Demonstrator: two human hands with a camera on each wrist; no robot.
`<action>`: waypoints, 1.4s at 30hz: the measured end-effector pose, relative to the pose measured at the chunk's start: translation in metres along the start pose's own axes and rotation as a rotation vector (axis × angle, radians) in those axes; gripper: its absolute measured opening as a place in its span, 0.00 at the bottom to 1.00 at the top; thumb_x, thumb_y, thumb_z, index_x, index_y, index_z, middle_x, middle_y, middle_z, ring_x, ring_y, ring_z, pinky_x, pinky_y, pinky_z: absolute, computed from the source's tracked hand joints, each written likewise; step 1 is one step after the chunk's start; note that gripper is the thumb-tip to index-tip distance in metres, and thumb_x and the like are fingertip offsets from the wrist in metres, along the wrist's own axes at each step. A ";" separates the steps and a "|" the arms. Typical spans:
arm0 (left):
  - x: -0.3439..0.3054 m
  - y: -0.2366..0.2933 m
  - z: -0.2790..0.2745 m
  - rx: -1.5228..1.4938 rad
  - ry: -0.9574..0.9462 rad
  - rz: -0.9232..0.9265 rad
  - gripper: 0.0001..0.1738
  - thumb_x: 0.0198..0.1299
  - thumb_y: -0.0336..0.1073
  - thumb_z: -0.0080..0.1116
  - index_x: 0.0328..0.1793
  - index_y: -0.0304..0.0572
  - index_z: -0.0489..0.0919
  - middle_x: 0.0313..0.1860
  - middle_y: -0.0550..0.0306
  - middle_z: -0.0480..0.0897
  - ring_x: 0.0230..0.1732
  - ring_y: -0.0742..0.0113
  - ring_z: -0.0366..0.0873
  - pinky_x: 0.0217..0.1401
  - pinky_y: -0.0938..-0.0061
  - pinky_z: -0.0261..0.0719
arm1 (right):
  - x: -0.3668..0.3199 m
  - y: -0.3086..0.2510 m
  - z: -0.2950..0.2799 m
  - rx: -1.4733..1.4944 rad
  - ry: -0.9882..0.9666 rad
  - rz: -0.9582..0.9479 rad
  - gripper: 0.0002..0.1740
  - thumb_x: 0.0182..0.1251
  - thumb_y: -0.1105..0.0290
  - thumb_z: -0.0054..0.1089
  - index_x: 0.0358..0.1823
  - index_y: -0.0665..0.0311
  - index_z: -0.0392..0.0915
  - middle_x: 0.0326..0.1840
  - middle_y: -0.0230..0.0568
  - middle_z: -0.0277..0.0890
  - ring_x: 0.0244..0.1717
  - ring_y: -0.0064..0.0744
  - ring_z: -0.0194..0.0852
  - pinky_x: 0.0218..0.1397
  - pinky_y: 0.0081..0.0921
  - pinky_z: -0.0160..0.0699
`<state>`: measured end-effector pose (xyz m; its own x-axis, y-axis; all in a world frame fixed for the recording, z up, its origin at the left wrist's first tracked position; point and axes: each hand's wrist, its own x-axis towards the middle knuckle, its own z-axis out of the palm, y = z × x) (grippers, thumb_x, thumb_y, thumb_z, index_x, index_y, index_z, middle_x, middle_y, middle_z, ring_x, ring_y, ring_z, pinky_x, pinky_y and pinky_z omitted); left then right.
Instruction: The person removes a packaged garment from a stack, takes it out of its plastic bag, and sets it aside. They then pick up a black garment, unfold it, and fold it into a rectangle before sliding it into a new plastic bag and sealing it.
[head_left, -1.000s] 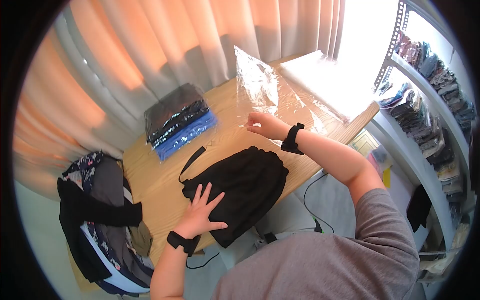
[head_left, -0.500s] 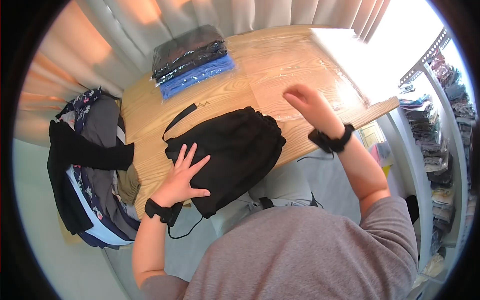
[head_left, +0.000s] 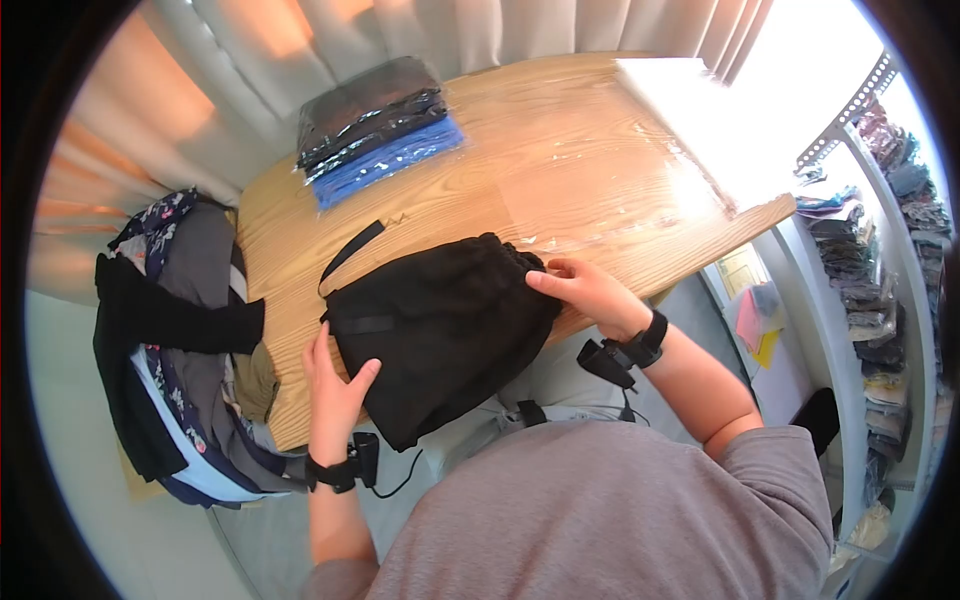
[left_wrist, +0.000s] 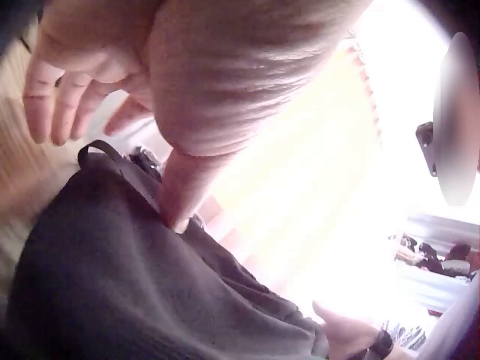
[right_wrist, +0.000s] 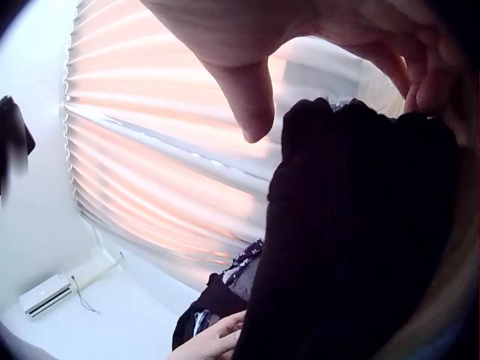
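A folded black garment (head_left: 440, 320) lies at the table's front edge, its gathered end to the right and a thin black strap (head_left: 352, 250) at its upper left. My left hand (head_left: 335, 385) is at the garment's left edge, fingers extended and thumb spread over the cloth. Beside the gathered end is my right hand (head_left: 598, 300), thumb on the near side. In the right wrist view the right thumb (right_wrist: 251, 101) stands apart from the black cloth (right_wrist: 352, 240), with the other fingers bent at its far side. The left wrist view shows the left thumb (left_wrist: 184, 191) over the garment (left_wrist: 135, 262).
Bagged black and blue clothes (head_left: 385, 160) lie at the table's back left. A clear plastic sheet or bag (head_left: 600, 185) lies flat near a white stack (head_left: 690, 120) on the right. Loose clothes (head_left: 190, 340) are heaped left of the table; shelves (head_left: 850, 300) stand at right.
The left hand has moved off the garment's middle to its left edge. My right hand has come down to the gathered end. The clear plastic, raised a second ago, lies flat.
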<state>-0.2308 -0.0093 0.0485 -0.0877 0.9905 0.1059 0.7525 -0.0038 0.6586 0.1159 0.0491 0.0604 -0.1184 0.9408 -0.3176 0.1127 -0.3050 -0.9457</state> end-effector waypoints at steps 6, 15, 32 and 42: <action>-0.027 -0.011 -0.003 -0.472 -0.064 -0.348 0.40 0.55 0.37 0.67 0.69 0.24 0.60 0.50 0.46 0.79 0.48 0.64 0.78 0.52 0.73 0.76 | 0.015 -0.020 0.010 -0.150 -0.243 0.151 0.28 0.53 0.49 0.71 0.35 0.70 0.75 0.27 0.31 0.70 0.29 0.20 0.64 0.30 0.19 0.62; -0.028 0.026 -0.013 -1.019 -0.074 -0.339 0.31 0.56 0.23 0.59 0.66 0.31 0.64 0.55 0.52 0.77 0.55 0.65 0.75 0.61 0.70 0.72 | 0.007 -0.011 0.044 0.117 -0.212 0.021 0.54 0.50 0.67 0.75 0.71 0.76 0.46 0.59 0.53 0.69 0.58 0.33 0.69 0.63 0.25 0.66; 0.001 0.130 0.040 -0.057 -0.164 0.265 0.42 0.54 0.28 0.54 0.75 0.28 0.49 0.50 0.33 0.70 0.46 0.37 0.75 0.49 0.58 0.76 | -0.007 0.000 0.069 0.214 -0.123 -0.270 0.46 0.56 0.77 0.61 0.75 0.60 0.47 0.58 0.52 0.71 0.58 0.34 0.71 0.62 0.26 0.68; 0.012 0.128 0.034 0.062 -0.158 0.181 0.40 0.55 0.27 0.51 0.75 0.31 0.50 0.50 0.33 0.71 0.49 0.36 0.73 0.53 0.56 0.72 | -0.008 0.003 0.060 0.261 -0.111 -0.287 0.41 0.59 0.78 0.58 0.74 0.59 0.51 0.59 0.46 0.70 0.58 0.31 0.70 0.62 0.25 0.69</action>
<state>-0.1136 0.0062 0.1088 0.1514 0.9837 0.0967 0.7855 -0.1791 0.5924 0.0578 0.0321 0.0562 -0.2161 0.9759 -0.0300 -0.1932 -0.0728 -0.9785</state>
